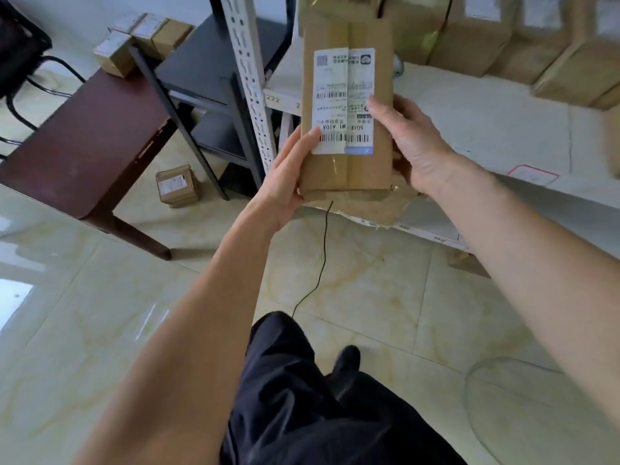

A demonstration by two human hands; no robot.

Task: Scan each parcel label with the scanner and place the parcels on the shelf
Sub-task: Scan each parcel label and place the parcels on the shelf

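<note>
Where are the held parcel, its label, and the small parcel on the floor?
held parcel (365, 169): head view, bare cardboard below the label.
label (330, 78): head view, upper white area.
small parcel on the floor (177, 186): head view, top face.

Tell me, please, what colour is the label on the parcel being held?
White with a pale blue strip, on the label in the head view.
</note>
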